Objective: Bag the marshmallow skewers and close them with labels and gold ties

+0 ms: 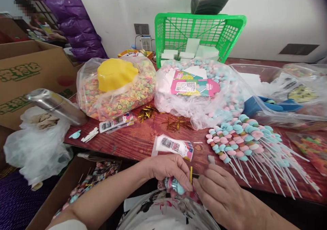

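Note:
Close to my body, my left hand [173,172] is closed around a wrapped marshmallow candy skewer [175,185] in a clear printed bag, with pink and pale-blue pieces showing. A short yellow twist tie [191,174] stands up between the fingertips of both hands at the bag's end. My right hand [221,192] pinches there too, its fingers curled in; the exact grip is partly hidden. Just beyond the hands lies a stack of printed clear bags [173,146]. A pile of marshmallow skewers [245,140] on white sticks lies to the right.
Gold twist ties [177,122] lie mid-table. Behind stand large bags of candy rings [114,100] and marshmallows [230,90], and a green basket [158,36]. A steel flask [58,105] leans at left. Below the edge, a carton [51,192] holds wrapped skewers. Another person [38,24] is far left.

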### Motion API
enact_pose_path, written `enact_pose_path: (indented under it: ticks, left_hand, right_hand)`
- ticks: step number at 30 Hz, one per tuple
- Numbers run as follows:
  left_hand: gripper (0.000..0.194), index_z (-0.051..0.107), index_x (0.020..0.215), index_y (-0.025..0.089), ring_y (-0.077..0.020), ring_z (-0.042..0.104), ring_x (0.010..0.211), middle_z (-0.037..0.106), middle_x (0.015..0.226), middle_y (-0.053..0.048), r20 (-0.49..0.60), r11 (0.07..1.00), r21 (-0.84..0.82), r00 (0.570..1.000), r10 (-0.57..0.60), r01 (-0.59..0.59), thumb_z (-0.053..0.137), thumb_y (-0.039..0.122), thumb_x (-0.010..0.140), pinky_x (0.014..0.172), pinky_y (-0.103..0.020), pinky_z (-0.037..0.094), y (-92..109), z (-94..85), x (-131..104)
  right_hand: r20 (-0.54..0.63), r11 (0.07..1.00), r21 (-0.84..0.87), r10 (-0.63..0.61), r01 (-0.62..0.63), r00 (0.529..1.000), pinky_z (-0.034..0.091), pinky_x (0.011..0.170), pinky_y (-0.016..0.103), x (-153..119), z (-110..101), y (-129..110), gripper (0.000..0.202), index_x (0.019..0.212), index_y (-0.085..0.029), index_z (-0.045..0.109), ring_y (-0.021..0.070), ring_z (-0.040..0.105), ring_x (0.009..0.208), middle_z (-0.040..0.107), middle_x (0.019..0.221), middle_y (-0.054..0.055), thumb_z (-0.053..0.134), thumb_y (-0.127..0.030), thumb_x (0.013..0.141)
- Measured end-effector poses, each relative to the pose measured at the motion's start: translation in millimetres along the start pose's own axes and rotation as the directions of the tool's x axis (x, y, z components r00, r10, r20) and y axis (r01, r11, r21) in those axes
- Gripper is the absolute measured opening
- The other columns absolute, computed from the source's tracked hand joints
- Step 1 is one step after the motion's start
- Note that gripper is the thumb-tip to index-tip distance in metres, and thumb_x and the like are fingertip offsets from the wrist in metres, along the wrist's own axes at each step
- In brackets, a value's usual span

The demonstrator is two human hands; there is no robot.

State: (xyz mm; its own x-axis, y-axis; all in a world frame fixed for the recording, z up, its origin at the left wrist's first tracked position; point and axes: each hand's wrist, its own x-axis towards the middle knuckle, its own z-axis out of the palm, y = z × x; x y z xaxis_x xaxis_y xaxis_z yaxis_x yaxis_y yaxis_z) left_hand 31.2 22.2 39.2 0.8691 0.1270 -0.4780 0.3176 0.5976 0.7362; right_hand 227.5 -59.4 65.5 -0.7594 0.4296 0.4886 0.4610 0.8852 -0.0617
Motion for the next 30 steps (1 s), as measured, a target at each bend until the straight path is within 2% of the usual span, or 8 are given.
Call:
enact_pose_path:
  ticks: [11, 15, 17, 21, 23, 25, 28, 30]
  left_hand:
    - [0.036, 0.072, 0.065, 0.019, -0.0141, 0.051, 0.041, 0.062, 0.055, 0.001, 0.152, 0.98, 0.188, 0.983, -0.099, 0.07, 0.085, 0.049, 0.051, 0.036, -0.027, 0.042, -1, 5.5, 1]
    - [0.025, 0.07, 0.074, 0.019, -0.0173, 0.059, 0.058, 0.065, 0.067, -0.001, 0.044, 0.836, 0.537, 0.993, 0.107, -0.114, 0.076, 0.041, 0.066, 0.054, -0.029, 0.05, 16, 12.7, -4]
    - [0.018, 0.068, 0.091, 0.018, -0.021, 0.061, 0.075, 0.067, 0.082, -0.005, -0.092, 0.508, 0.847, 0.9, 0.427, -0.155, 0.067, 0.027, 0.075, 0.069, -0.032, 0.051, 20, 22.3, -5]
    - [0.035, 0.058, 0.117, 0.018, -0.0243, 0.056, 0.09, 0.063, 0.094, -0.01, -0.004, -0.08, 0.987, 0.525, 0.851, 0.138, 0.045, 0.01, 0.085, 0.084, -0.042, 0.045, 8, 35.7, 11]
    - [0.032, 0.057, 0.115, 0.019, -0.0248, 0.053, 0.093, 0.062, 0.097, -0.011, -0.021, -0.011, 0.997, 0.398, 0.917, 0.078, 0.048, 0.012, 0.085, 0.087, -0.044, 0.043, -1, 34.4, 25]
    - [0.028, 0.057, 0.11, 0.019, -0.0237, 0.053, 0.096, 0.062, 0.104, -0.01, -0.224, 0.291, 0.944, 0.345, 0.912, -0.157, 0.054, 0.015, 0.082, 0.088, -0.042, 0.043, -6, 29.6, 37]
    - [0.022, 0.059, 0.094, 0.02, -0.0193, 0.059, 0.086, 0.065, 0.095, -0.005, -0.518, 0.71, 0.423, 0.493, 0.699, -0.563, 0.06, 0.016, 0.072, 0.08, -0.034, 0.046, 1, 21.3, 40]
    - [0.011, 0.058, 0.075, 0.019, -0.0189, 0.061, 0.075, 0.067, 0.078, -0.002, -0.517, 0.747, 0.071, 0.617, 0.594, -0.661, 0.062, 0.017, 0.065, 0.075, -0.034, 0.048, 10, 16.6, 30]
  right_hand:
    - [0.151, 0.997, 0.077, -0.044, 0.032, 0.988, 0.043, 0.063, 0.034, 7, -5, 0, 0.021, 0.092, -0.019, 0.062, 0.0173, 0.051, 0.066, 0.063, 0.078, 0.004, 0.042, -0.012, 0.091]
    - [0.188, 0.998, -0.045, -0.031, 0.04, 0.982, 0.038, 0.067, 0.035, 1, 1, -2, 0.016, 0.088, -0.018, 0.061, 0.0184, 0.051, 0.072, 0.061, 0.083, 0.005, 0.046, -0.011, 0.088]
    - [0.219, 0.99, -0.139, 0.033, -0.002, 0.975, 0.037, 0.068, 0.035, -2, 6, 6, 0.016, 0.084, -0.017, 0.06, 0.0194, 0.051, 0.073, 0.06, 0.078, 0.006, 0.047, -0.01, 0.087]
    - [0.066, 0.922, -0.218, 0.342, -0.321, 0.937, 0.033, 0.064, 0.034, -4, 15, 40, 0.016, 0.075, -0.016, 0.061, 0.02, 0.05, 0.07, 0.06, 0.072, 0.008, 0.049, -0.007, 0.08]
    - [-0.074, 0.833, -0.158, 0.526, -0.531, 0.847, 0.031, 0.061, 0.032, -1, 18, 52, 0.017, 0.069, -0.016, 0.059, 0.0189, 0.049, 0.066, 0.058, 0.068, 0.008, 0.049, -0.007, 0.079]
    - [-0.18, 0.757, -0.099, 0.625, -0.646, 0.76, 0.032, 0.06, 0.031, 5, 21, 52, 0.02, 0.068, -0.016, 0.059, 0.0183, 0.048, 0.064, 0.058, 0.067, 0.008, 0.045, -0.01, 0.082]
    - [-0.249, 0.709, 0.056, 0.692, -0.703, 0.677, 0.037, 0.06, 0.028, 15, 32, 29, 0.028, 0.075, -0.016, 0.06, 0.0153, 0.05, 0.062, 0.058, 0.067, 0.005, 0.036, -0.015, 0.089]
    - [-0.178, 0.588, 0.464, 0.794, -0.662, 0.581, 0.039, 0.058, 0.024, 22, 42, 11, 0.027, 0.07, -0.018, 0.058, 0.0126, 0.049, 0.059, 0.055, 0.064, 0.001, 0.04, -0.02, 0.089]
